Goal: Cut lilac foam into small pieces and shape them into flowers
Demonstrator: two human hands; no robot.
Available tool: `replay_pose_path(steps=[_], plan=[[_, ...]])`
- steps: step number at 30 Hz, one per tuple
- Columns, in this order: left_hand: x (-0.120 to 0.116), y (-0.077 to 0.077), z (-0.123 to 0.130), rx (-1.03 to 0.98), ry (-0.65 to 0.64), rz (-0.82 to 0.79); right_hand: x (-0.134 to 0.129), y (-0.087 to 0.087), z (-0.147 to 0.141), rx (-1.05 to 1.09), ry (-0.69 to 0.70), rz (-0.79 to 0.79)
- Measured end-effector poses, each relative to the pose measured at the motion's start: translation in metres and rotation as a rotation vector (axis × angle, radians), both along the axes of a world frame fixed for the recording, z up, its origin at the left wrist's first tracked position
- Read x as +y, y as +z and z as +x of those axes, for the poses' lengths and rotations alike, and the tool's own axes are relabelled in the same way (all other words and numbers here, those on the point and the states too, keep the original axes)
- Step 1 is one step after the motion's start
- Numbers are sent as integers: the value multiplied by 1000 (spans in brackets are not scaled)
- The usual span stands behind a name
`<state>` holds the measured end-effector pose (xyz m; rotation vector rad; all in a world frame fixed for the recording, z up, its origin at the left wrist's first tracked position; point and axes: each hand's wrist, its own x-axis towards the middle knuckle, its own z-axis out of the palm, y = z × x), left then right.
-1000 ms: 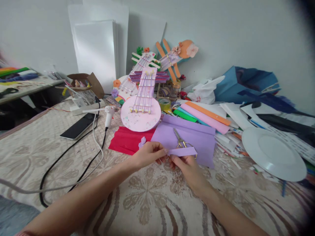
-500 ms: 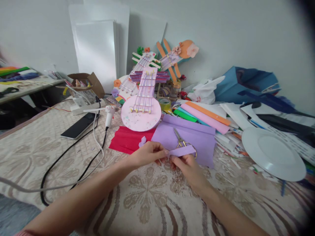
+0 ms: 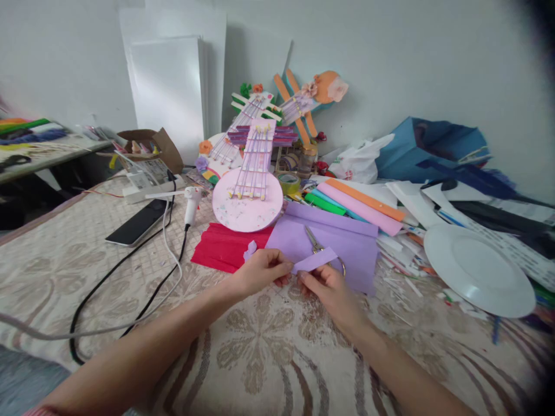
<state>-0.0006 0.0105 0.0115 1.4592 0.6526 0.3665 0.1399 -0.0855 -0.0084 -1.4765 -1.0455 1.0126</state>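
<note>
Both hands are close together, not quite touching as far as I can see. The left hand [image 3: 264, 270] has thumb and fingers pinched on the near end of a lilac strip [image 3: 317, 259]. The right hand [image 3: 326, 287] is curled right beside that end, thumb up against the strip's lower edge, but I can't tell if it's really gripping it. The strip slants up and away from the left fingertips, passing above the right hand's knuckles.

Just past the right hand there's a pair of scissors [image 3: 311, 235] on a bigger lilac sheet [image 3: 358, 257], with the strip crossing in front of the handles. Beyond the left hand you've got red crepe paper [image 3: 217, 247] with a little lilac petal piece [image 3: 250, 251] on it, and past that a pink paper guitar [image 3: 247, 209] with strings. Off to the left of the left hand: a white glue gun [image 3: 191, 209], then a phone [image 3: 136, 223]. Well right of the right hand, a white plate [image 3: 481, 270] sits tilted by paper scraps.
</note>
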Motion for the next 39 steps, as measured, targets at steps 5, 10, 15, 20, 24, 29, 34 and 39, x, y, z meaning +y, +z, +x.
replay_pose_path(steps=[5, 10, 15, 20, 24, 29, 34, 39], plan=[[2, -4, -1, -7, -33, -36, 1, 6, 7, -59, 58, -7], [4, -2, -1, -22, -4, -73, 4, 18, 40, -545, 49, 62], [4, 1, -1, -35, 3, -83, 9, 5, 62, -1096, -86, -3], [3, -1, -2, -42, -11, -56, 10, -5, 60, -1156, -89, -62], [4, 0, -3, -76, 3, -47, 8, -1, 59, -1055, -186, -11], [5, 7, -3, -191, 95, -76, 8, 9, 53, -393, -240, 219], [7, 13, -4, -298, 138, -164, 0, 16, 41, -99, 35, 53], [11, 16, -4, -443, 230, -249, -8, 8, 37, -133, 243, 20]])
